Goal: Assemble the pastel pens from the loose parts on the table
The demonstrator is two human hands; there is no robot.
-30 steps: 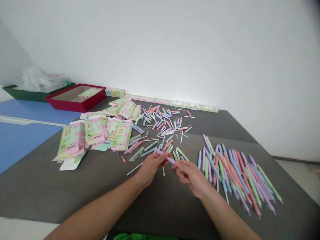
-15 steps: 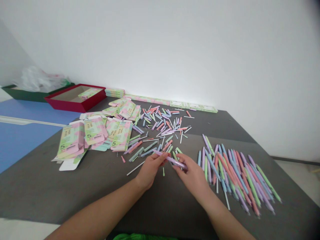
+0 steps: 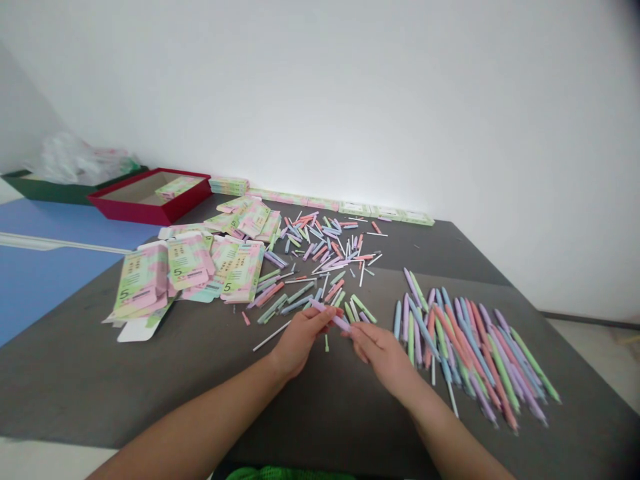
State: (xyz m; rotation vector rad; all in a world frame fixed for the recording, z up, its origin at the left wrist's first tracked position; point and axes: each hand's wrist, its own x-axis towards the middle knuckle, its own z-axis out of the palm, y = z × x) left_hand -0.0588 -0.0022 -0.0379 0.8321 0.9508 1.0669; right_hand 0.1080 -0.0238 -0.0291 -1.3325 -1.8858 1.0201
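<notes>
A light purple pen [image 3: 341, 323] is held between both hands above the dark table [image 3: 200, 380]. My left hand [image 3: 303, 333] pinches its barrel, and one end pokes out past the fingertips. The fingers of my right hand [image 3: 380, 347] are closed around the other end and hide it. Just beyond the hands lie loose pen parts [image 3: 330, 247]: pastel barrels, white refills and small bits. A tiny green piece [image 3: 327, 343] is on the table between the hands. Right of my right hand is a pile of pastel pens [image 3: 470, 353], laid side by side.
At the left, flattened pink and green cartons [image 3: 193, 260] lie in overlapping heaps. A red tray [image 3: 150, 212] with cartons in it stands behind them, beside a dark green tray [image 3: 55, 190] with clear plastic bags [image 3: 83, 160]. Small boxes [image 3: 370, 210] line the wall.
My right hand has closed in around its end of the purple pen, covering more of it. My left hand has stayed almost in place.
</notes>
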